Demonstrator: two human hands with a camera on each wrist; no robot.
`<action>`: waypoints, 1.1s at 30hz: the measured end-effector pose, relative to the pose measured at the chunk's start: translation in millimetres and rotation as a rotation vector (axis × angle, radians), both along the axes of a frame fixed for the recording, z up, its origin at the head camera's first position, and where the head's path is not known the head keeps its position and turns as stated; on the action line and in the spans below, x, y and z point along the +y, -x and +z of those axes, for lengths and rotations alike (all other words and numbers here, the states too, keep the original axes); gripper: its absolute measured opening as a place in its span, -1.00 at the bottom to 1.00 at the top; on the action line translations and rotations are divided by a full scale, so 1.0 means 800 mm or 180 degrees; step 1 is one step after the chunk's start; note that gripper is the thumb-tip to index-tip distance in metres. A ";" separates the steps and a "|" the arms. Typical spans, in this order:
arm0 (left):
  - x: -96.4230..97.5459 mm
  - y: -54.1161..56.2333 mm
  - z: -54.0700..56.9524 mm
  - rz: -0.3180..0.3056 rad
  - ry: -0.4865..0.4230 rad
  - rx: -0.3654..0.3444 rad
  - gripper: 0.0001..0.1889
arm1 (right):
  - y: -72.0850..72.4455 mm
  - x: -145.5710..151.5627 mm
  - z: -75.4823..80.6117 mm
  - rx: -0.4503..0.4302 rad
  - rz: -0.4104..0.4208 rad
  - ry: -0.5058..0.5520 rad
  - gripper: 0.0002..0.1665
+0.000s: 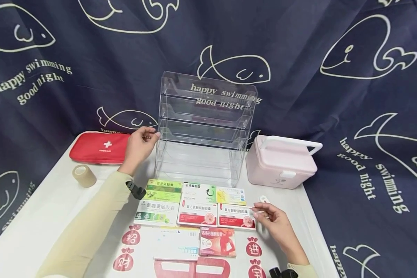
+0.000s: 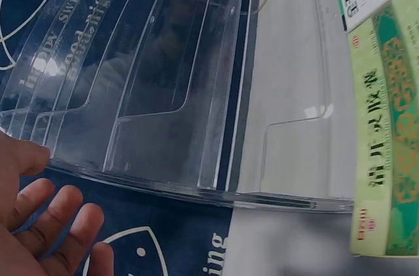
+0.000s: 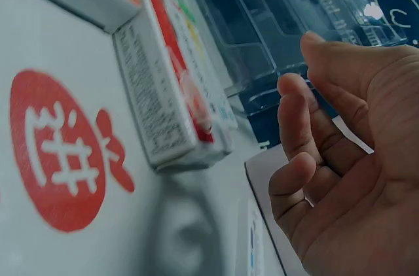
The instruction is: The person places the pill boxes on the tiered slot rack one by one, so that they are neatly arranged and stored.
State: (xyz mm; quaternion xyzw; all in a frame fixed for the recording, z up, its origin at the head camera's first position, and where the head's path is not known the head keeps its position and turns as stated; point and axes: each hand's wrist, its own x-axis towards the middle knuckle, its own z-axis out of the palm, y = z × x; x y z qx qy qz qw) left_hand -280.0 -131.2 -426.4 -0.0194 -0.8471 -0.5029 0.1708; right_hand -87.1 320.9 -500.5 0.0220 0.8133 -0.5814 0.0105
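A clear acrylic tiered rack [image 1: 205, 127] stands at the back middle of the white table [image 1: 38, 216]. My left hand [image 1: 152, 135] reaches to the rack's left side, fingers fairly straight, fingertips at its edge. In the left wrist view the thumb of that hand [image 2: 46, 197] lies against the rack's wall [image 2: 163, 112]. My right hand [image 1: 258, 210] hovers low at the right end of a red-and-white medicine box [image 1: 236, 215], fingers loosely curled and holding nothing. The right wrist view shows that hand [image 3: 308, 125] empty beside the same box [image 3: 170, 93].
Several medicine boxes [image 1: 161, 191] lie in rows in front of the rack. A red first-aid pouch [image 1: 100, 146] and a beige tape roll [image 1: 84, 175] sit at the left. A pink case with a white handle [image 1: 281, 160] stands right. A small white object [image 1: 264, 199] lies by my right hand.
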 end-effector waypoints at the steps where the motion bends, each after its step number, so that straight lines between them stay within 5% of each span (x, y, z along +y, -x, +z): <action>1: 0.000 0.001 0.002 0.0012 0.0037 0.0022 -0.72 | 0.000 0.001 -0.001 -0.0035 -0.0028 -0.0034 -0.52; 8: 0.005 0.004 0.009 0.0037 0.0204 0.0073 -0.79 | 0.001 -0.001 -0.011 -0.0195 -0.0210 -0.0356 -0.57; 17: 0.005 0.004 0.009 0.0110 0.0235 0.0142 -0.83 | 0.004 -0.012 -0.023 -0.0258 -0.0294 -0.1612 -0.43; 33: 0.002 0.003 0.005 0.0003 0.0094 0.0127 -0.82 | 0.005 -0.014 -0.028 -0.0508 -0.0126 -0.1587 -0.20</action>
